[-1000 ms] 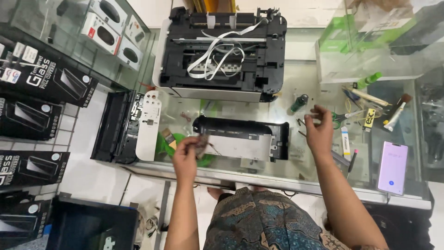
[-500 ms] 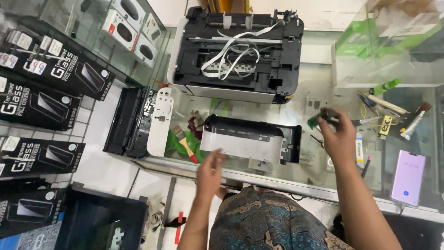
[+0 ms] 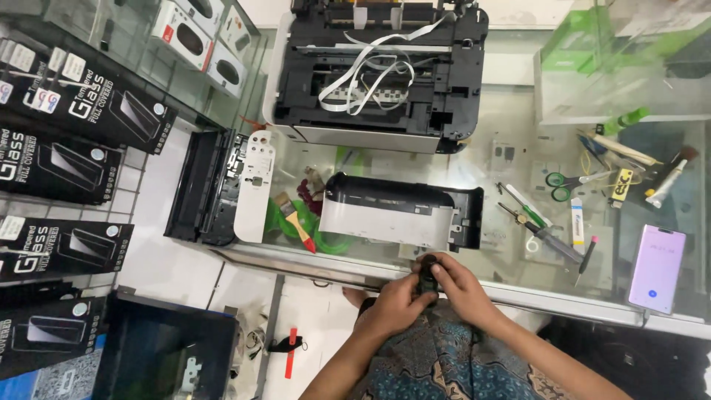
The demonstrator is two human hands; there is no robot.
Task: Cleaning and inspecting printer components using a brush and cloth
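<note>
**Both hands now on one small part at counter edge**

Left: black printer side panel [image 3: 204,189] and red-handled paintbrush [image 3: 296,220] lie untouched. Left hand [image 3: 396,302], off the white-and-black printer cover [image 3: 400,215] a moment ago, has pulled in and pinches a small dark part [image 3: 427,278]. Right hand [image 3: 459,289] left the tools and grips it too.

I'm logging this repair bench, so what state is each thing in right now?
Printer: cover off, insides and white ribbon cables exposed.
Cover panel: detached, lying on the glass counter.
Phone: screen lit, face up.
Scissors: lying flat; whether the blades are shut is unclear.
Paintbrush: lying flat.
Left hand, right hand: both closed around a small dark part.
</note>
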